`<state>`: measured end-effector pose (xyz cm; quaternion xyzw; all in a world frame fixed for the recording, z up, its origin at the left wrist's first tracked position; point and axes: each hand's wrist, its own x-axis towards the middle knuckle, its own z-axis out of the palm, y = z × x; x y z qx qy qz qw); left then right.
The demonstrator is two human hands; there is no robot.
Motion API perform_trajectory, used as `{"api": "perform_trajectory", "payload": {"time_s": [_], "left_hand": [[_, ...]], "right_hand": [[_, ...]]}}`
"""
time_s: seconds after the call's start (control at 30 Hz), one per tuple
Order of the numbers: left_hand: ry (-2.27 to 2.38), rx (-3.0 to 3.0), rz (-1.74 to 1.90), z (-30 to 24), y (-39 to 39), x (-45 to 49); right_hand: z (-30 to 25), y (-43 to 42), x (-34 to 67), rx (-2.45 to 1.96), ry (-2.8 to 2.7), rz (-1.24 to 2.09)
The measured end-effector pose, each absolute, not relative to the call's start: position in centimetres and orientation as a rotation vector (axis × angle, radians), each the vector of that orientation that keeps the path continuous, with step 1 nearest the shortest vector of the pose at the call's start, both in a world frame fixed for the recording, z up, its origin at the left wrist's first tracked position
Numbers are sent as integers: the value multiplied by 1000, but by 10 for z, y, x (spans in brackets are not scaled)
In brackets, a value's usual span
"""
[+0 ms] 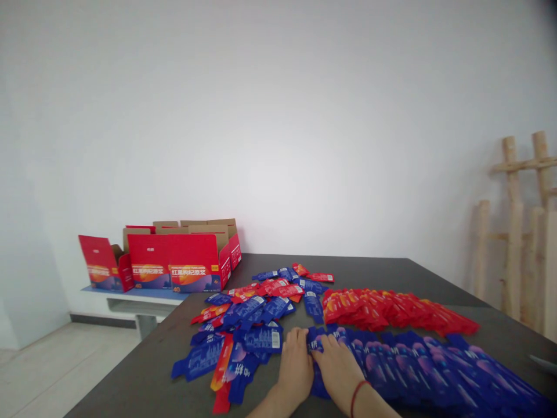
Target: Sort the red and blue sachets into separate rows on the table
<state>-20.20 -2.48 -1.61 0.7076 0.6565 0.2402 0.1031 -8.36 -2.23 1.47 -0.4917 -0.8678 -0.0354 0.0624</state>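
My left hand (296, 361) is closed at the left end of a long row of overlapping blue sachets (404, 366), its curled fingers at the edge of a blue sachet (316, 343). Right beside it, my right hand (338, 366) is closed over the same end of the row, with blue film showing around its fingertips. A red cord circles the right wrist. To the left lies a loose heap of mixed blue and red sachets (261, 338). Behind the blue row, red sachets (383, 310) overlap in a row of their own. My thumbs are mostly hidden.
Everything lies on a dark table (143, 371). Open red cartons (194, 261) stand on a lower blue-topped bench (156, 294) at the left. A wooden frame (516, 232) leans by the wall at the right. A greyish object (543, 364) lies at the table's right edge.
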Motion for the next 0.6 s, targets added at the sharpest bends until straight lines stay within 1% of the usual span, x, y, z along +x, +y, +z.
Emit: {"api": "perform_trajectory", "payload": {"time_s": [0.07,0.1,0.2,0.27,0.33,0.37,0.5,0.6], "left_hand": [[1943,2120,686,-21,-25,-200],[1926,2135,684,-24,-25,-200],[1851,2138,719,-25,-16,-205],[1798,2149,785,-19,-2,-210],[1760,2227,822,-10,18,-214],[1760,2299,785,-5,30,-215],[1789,2582,456,8,81,-210],[1734,2648,377,10,107,-203]], "right_hand": [[3,-24,-86,-1393,-2565,-200],[-3,-24,-86,-1355,-2552,-193],[-17,-25,-79,-1337,-2592,-7],[-20,-26,-73,-1342,-2638,136],[-18,-27,-70,-1341,-2650,205],[-16,-27,-70,-1350,-2649,219],[-12,-28,-73,-1402,-2645,234],[-13,-26,-74,-1415,-2661,240]]}}
